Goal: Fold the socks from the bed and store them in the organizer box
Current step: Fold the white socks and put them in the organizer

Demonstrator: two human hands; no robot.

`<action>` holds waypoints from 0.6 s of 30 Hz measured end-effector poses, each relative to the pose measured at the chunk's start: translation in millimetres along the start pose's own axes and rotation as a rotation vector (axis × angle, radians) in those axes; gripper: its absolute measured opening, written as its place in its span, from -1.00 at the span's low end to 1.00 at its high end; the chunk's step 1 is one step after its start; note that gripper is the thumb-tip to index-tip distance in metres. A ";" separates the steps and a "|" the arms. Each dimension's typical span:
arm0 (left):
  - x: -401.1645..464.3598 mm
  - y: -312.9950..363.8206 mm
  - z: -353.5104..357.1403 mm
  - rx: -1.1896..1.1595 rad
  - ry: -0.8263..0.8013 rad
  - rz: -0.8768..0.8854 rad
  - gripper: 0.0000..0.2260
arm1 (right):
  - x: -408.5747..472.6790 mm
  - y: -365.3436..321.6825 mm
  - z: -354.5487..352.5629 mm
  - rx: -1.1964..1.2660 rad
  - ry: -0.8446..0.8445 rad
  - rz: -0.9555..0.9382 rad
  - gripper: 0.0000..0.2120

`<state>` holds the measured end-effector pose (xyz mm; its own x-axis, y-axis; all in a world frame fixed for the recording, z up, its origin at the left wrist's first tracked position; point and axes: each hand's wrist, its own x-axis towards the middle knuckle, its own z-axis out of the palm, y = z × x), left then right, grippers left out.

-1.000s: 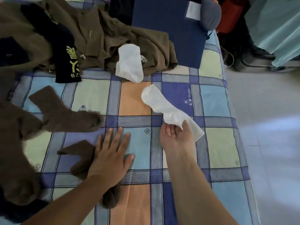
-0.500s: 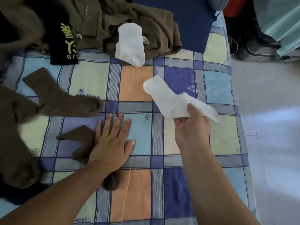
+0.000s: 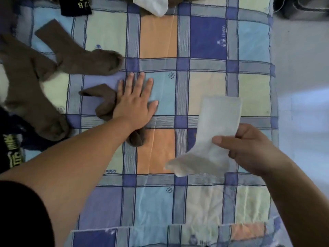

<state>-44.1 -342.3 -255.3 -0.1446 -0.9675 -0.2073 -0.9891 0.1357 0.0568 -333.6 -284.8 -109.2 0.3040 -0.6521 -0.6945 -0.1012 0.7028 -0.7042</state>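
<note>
Moved: white sock [image 3: 211, 139] lifted off the sheet and drawn nearer, now hanging cuff-up, toe drooping left.
Right hand [image 3: 249, 148]: pinching that sock, thumb on its front, fingers curled behind.
Left hand [image 3: 135, 102]: flat, fingers straight, pressing on a brown sock [image 3: 106, 104] on the bed [image 3: 160, 41].
Done: apparently nothing folded or stored yet.
Left: second white sock [image 3: 153, 4] at the top edge, two more brown socks [image 3: 85, 57] [image 3: 32, 82] lying loose at left.
Organizer box: out of view.
</note>
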 end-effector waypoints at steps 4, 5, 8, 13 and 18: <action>1.5 -0.6 5.2 -0.011 0.005 -0.016 -0.36 | 51.6 36.4 -44.2 -0.037 0.348 0.119 -0.77; 1.7 -1.0 6.7 -0.010 0.013 -0.016 -0.36 | 60.2 41.8 -54.5 -0.078 0.393 0.141 -0.81; 2.5 -1.3 8.5 -0.003 0.030 -0.011 -0.36 | 72.1 51.6 -77.8 -0.085 0.453 0.165 -0.84; 3.1 -1.1 7.6 0.011 0.019 -0.016 -0.36 | 75.8 50.6 -78.6 0.215 0.553 0.122 -0.84; 2.5 0.5 1.2 0.007 -0.009 -0.016 -0.36 | 79.7 36.7 -78.0 -0.212 0.684 0.087 -0.95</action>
<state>-45.0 -344.4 -257.0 -0.1287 -0.9676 -0.2172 -0.9915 0.1214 0.0467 -387.0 -333.1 -202.0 -0.3677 -0.6768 -0.6378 -0.3009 0.7355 -0.6070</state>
